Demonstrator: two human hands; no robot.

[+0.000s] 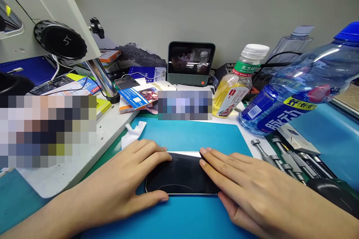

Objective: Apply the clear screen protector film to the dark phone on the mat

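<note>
A dark-screened smartphone (183, 175) lies sideways on the blue mat (179, 214), in front of me. Around its left end my left hand (126, 177) is closed, fingertips at the far edge and thumb along the near edge. My right hand (246, 183) covers the right end, its fingers reaching over to the far edge and its thumb tucked by the near corner. A bright strip shows along the phone's far side between the hands. Beyond my left hand lies a crumpled white piece (134, 132), perhaps tissue.
A microscope (60, 41) stands at left on its pale base (92, 149). Boxes (140, 95) and a small display (191, 63) are behind the mat. At right stand a yellow drink bottle (232, 89) and a large blue-capped bottle (297, 86), near several screwdrivers (288, 157).
</note>
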